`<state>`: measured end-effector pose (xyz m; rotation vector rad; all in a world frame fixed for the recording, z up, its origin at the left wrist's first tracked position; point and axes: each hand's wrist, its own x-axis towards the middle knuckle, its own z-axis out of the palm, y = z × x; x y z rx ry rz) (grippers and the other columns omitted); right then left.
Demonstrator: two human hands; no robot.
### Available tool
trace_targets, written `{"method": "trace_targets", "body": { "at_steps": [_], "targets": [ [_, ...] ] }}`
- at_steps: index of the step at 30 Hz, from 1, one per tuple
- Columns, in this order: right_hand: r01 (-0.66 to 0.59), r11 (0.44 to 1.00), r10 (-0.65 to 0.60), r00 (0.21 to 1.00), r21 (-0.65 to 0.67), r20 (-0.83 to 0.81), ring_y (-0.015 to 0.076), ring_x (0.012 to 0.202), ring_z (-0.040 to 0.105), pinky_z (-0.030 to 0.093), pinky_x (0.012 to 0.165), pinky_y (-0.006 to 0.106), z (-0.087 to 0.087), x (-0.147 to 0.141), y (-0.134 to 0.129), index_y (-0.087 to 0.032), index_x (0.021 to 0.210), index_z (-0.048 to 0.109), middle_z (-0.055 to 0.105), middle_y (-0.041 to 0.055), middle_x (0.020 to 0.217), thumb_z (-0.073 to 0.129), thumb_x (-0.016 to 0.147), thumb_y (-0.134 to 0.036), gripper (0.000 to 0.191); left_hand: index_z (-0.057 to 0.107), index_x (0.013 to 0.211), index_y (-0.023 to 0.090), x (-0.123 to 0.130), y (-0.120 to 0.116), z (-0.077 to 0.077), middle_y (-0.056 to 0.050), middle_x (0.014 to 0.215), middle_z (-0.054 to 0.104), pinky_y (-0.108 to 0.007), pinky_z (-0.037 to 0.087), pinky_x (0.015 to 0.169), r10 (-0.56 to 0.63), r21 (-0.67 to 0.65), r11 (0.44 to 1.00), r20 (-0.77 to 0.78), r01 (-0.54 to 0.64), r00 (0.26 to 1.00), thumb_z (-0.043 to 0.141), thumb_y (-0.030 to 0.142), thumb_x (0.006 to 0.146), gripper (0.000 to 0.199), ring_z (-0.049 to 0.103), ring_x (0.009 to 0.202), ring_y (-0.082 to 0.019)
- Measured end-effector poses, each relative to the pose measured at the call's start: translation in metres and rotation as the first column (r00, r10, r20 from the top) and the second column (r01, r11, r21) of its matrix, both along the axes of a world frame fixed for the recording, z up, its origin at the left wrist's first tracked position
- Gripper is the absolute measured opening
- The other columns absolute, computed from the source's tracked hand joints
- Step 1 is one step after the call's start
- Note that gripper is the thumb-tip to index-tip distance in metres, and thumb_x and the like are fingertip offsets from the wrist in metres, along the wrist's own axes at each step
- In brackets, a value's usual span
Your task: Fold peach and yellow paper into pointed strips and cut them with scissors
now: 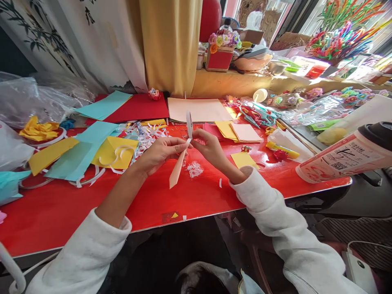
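Above the red table, my left hand (161,152) pinches the upper end of a folded peach paper (177,171), whose pointed lower end hangs down toward the table. My right hand (206,147) is closed at the fingertips on a narrow roll of white tape (189,122), seen almost edge-on. A short white strip runs between the roll and the top of the folded paper, where the fingertips of both hands nearly meet. Below the hands lies a small clump of whitish shreds (195,169). A yellow paper square (244,160) rests by my right wrist.
Blue sheets (87,151), yellow papers and curled white strips cover the left side. Peach sheets (199,109) and scissors (249,116) lie at the back. A yellow glue tube (282,150) and a large tilted cup (343,155) are on the right, near the table edge.
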<state>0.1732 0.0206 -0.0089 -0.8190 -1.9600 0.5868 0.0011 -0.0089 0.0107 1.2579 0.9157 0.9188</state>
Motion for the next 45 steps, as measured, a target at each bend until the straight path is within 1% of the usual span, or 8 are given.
{"method": "trace_targets", "body": {
  "at_steps": [6,13,20,24,30,38,42,45],
  "targets": [
    [0.107,0.981,-0.120,0.990,0.161,0.075,0.0118,0.075,0.051,0.041,0.069,0.025,-0.003,0.002,0.003,-0.017,0.074,0.048,0.055,0.0023,0.080,0.047,0.082,-0.017,0.007,0.069,0.092,0.018,0.002,-0.003,0.003,-0.002,0.070,0.059,-0.025,0.047,0.062,-0.023,-0.044,0.999,0.045,0.025,0.999,0.067,0.037,0.068,0.032,0.055,0.058,-0.009],
    [0.051,0.926,-0.119,0.980,0.373,0.162,0.0129,0.085,0.051,0.041,0.077,0.029,-0.006,0.008,0.012,-0.019,0.078,0.050,0.055,0.0048,0.089,0.039,0.087,-0.017,0.014,0.067,0.097,0.019,0.007,-0.005,0.000,-0.003,0.081,0.061,-0.024,0.045,0.067,-0.044,-0.014,0.999,0.084,0.046,0.995,0.068,0.029,0.068,0.031,0.054,0.067,-0.009],
    [0.080,0.892,-0.182,0.965,0.445,0.190,0.0135,0.098,0.048,0.041,0.083,0.030,-0.007,0.011,0.014,-0.020,0.079,0.050,0.053,0.0051,0.094,0.035,0.090,-0.016,0.018,0.067,0.098,0.020,0.011,-0.004,-0.007,-0.005,0.090,0.064,-0.029,0.045,0.074,-0.009,0.075,0.997,0.074,0.004,0.997,0.068,0.029,0.068,0.032,0.055,0.077,-0.013],
    [0.071,0.867,-0.217,0.945,0.494,0.245,0.0135,0.091,0.048,0.041,0.081,0.029,-0.008,0.011,0.015,-0.019,0.082,0.050,0.051,0.0056,0.093,0.036,0.088,-0.013,0.016,0.068,0.095,0.020,0.012,-0.002,-0.011,-0.005,0.094,0.065,-0.031,0.045,0.081,0.042,0.137,0.989,0.064,-0.051,0.997,0.068,0.028,0.068,0.028,0.057,0.085,-0.016],
    [0.047,0.829,-0.301,0.878,0.557,0.373,0.0146,0.081,0.045,0.039,0.078,0.031,-0.006,0.013,0.014,-0.018,0.082,0.050,0.053,0.0052,0.091,0.036,0.087,-0.009,0.018,0.070,0.088,0.024,0.014,0.000,-0.016,-0.003,0.113,0.053,-0.030,0.051,0.075,0.085,0.234,0.967,0.073,-0.100,0.994,0.068,0.026,0.067,0.022,0.055,0.092,-0.018],
    [0.005,0.798,-0.350,0.818,0.603,0.457,0.0160,0.083,0.045,0.036,0.082,0.033,-0.002,0.014,0.011,-0.018,0.089,0.054,0.054,0.0059,0.091,0.033,0.089,-0.011,0.022,0.070,0.085,0.023,0.016,-0.004,-0.013,-0.003,0.116,0.050,-0.032,0.052,0.079,0.135,0.330,0.931,0.087,-0.156,0.987,0.066,0.025,0.069,0.017,0.051,0.104,-0.023],
    [0.015,0.809,-0.353,0.812,0.588,0.464,0.0158,0.084,0.046,0.036,0.084,0.033,0.000,0.012,0.007,-0.018,0.092,0.056,0.055,0.0056,0.091,0.034,0.090,-0.016,0.022,0.071,0.083,0.021,0.018,-0.004,-0.014,-0.003,0.110,0.054,-0.031,0.051,0.080,0.156,0.319,0.930,0.108,-0.183,0.982,0.066,0.024,0.069,0.016,0.053,0.101,-0.021],
    [0.060,0.843,-0.340,0.830,0.535,0.443,0.0175,0.093,0.047,0.035,0.087,0.035,0.003,0.010,0.002,-0.020,0.111,0.051,0.053,0.0069,0.101,0.039,0.089,-0.023,0.025,0.071,0.082,0.021,0.013,-0.001,-0.009,-0.003,0.106,0.056,-0.029,0.051,0.078,0.211,0.324,0.912,0.153,-0.251,0.965,0.067,0.022,0.068,0.015,0.055,0.098,-0.019]
  ]
}}
